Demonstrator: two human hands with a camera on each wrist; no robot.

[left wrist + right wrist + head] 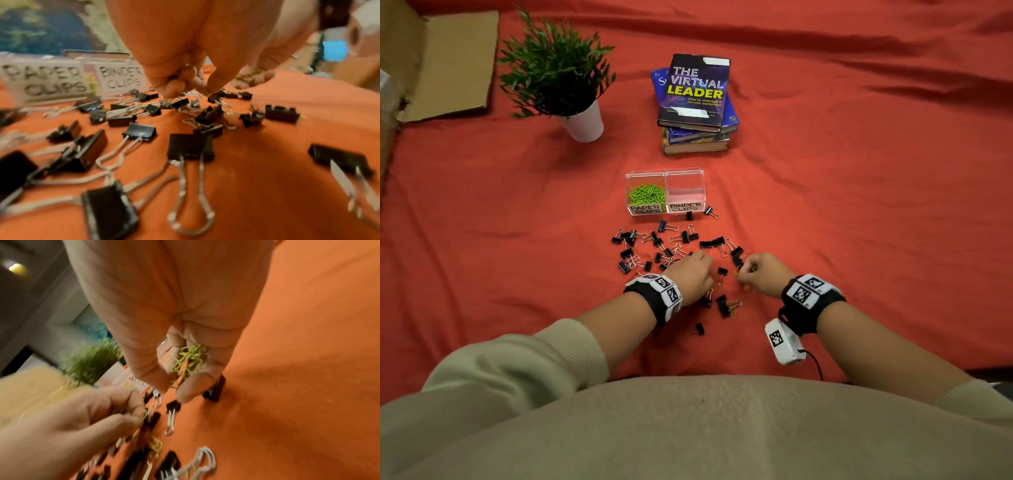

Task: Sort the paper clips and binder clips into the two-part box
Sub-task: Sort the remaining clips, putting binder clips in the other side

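We are picking the last green paper clips out of the pile of black binder clips (664, 250) in the middle of the head view. Our right hand (763, 274) has its grip curled around a small bunch of green paper clips (189, 361), cupped against the palm, as the right wrist view shows. Our left hand (693, 274) has a narrow grip, with the thumb and fingertips (174, 87) pinched low over the pile. It seems to hold something thin, maybe a paper clip or a wire handle, but the blur hides which.

The two-part box (700, 192) sits just above the pile. Its left part, marked PAPER CLIPS, already has a green heap in it. Its right part, marked BINDER CLIPS, looks bare.

To do this step well, we think we should pinch only the green wire and lift slowly, because paper clips hook onto the binder clip handles. More paper clips (734, 306) lie tangled with binder clips lower in the head view, so we should grab those too. Then we keep the right hand closed, carry the bunch over the left part, and open it low so nothing bounces out.
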